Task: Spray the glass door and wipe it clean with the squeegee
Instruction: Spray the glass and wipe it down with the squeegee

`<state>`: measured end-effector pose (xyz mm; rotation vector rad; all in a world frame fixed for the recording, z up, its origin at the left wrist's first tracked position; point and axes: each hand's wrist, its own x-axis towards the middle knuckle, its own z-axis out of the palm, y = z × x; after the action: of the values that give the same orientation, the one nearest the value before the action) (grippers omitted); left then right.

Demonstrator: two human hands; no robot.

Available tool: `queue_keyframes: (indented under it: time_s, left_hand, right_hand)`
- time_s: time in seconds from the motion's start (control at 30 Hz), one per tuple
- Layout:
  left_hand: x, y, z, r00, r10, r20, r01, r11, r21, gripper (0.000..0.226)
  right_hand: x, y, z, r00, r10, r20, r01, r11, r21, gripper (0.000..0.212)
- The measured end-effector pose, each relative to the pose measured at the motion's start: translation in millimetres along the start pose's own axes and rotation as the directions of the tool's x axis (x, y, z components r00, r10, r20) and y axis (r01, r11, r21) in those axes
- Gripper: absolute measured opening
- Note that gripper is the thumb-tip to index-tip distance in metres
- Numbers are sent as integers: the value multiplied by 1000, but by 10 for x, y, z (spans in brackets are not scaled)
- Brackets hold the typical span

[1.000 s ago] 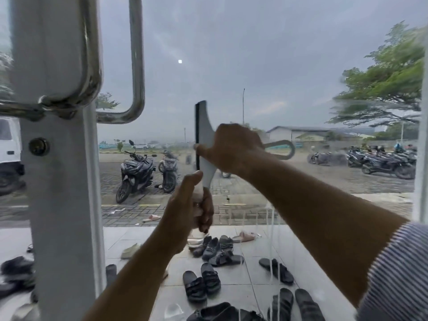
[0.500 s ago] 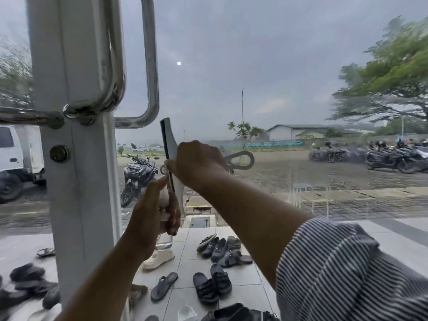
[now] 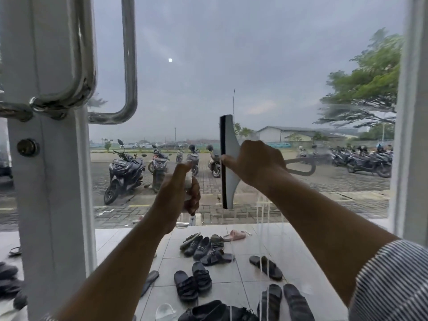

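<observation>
The glass door [image 3: 266, 66] fills the view, with wet streaks running down its lower right part. My right hand [image 3: 257, 162] grips a grey squeegee [image 3: 229, 144] by its handle; the blade stands vertical against the glass, black rubber edge to the left. My left hand [image 3: 179, 192] is just left of the blade and lower, its fingers curled round a small clear spray bottle [image 3: 188, 184] that the hand mostly hides, thumb raised on top.
A white door frame [image 3: 48, 205] with a chrome pull handle [image 3: 129, 66] and a round lock stands at left. Another white frame [image 3: 412, 135] edges the pane at right. Beyond the glass lie several sandals on tiles and parked motorbikes.
The squeegee and my right hand have moved right across the glass, away from the door frame. My left hand with the bottle has followed to the right.
</observation>
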<state>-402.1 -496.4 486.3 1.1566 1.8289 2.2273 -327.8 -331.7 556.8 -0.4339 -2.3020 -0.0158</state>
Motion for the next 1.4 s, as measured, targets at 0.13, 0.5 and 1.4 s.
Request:
queue_keyframes:
  time_s: [0.13,0.5,1.4]
  left_hand:
    - [8,34,130,1000,14,3,-14,1000,-6,54]
    - [-90,126,-16,999,32,-6,-32,999,-20,54]
    - [26,34,618,993,2,114,-6,999,34,64]
  right_hand:
    - [-63,360,-62,996,92,3,-92,996,-5,52]
    - [-199,270,-49,994,84,-64,-84,996,10,58]
    - [-230,988,-27,955,288,-67,-269,941,207,48]
